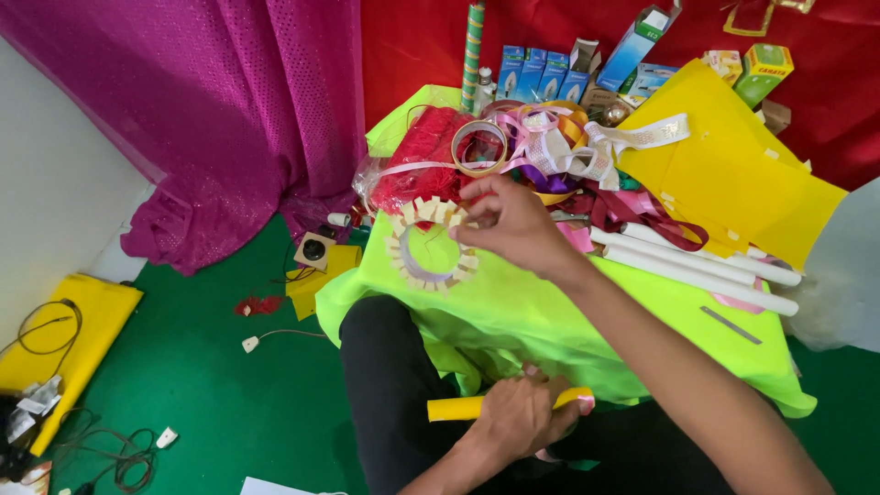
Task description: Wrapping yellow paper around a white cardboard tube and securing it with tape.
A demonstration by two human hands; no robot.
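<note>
Hand (pixel 513 225) on notched paper ring (pixel 429 246)

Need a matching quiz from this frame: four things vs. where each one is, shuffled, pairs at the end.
Things:
1. Notched paper ring
2. Yellow roll
3. Tape roll
4. White tubes

Places:
A. On the ribbon heap at the far side of the table
B. Pinched in the right hand
C. Lying on the lime-green cloth, to the right of the right hand
D. Held in the left hand, low over the lap

Pairs: 1-B, 2-D, 3-A, 4-C
</note>
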